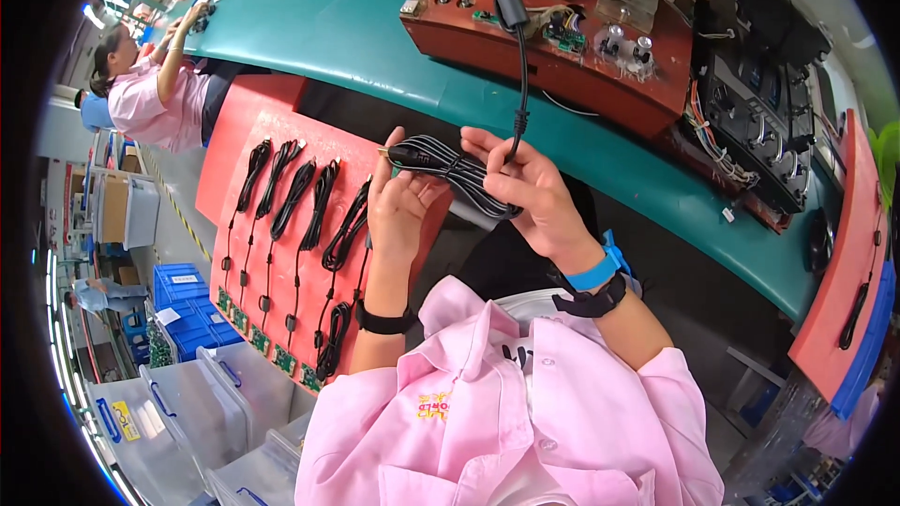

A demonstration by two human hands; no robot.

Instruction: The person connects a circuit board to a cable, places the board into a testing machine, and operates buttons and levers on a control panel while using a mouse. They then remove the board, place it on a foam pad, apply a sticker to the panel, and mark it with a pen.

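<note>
A coiled black cable (441,157), tied round its middle, is held up between my two hands over the table's near edge. My right hand (532,189) grips the bundle's right end with thumb and fingers. My left hand (403,204) has its fingers round the left end, where a gold-coloured plug tip shows. From my right hand the cable runs up through a black ferrite block (511,9) to the red-brown test box (553,75). Its far end at the box's top is cut off by the frame.
Left of me, a red board (272,131) bears several coiled black cables (293,197) with green circuit boards (284,360). A green table (356,19) stretches ahead. Black equipment (750,103) stands right. Clear bins (187,422) and blue crates (192,305) are lower left. A co-worker (159,94) works far left.
</note>
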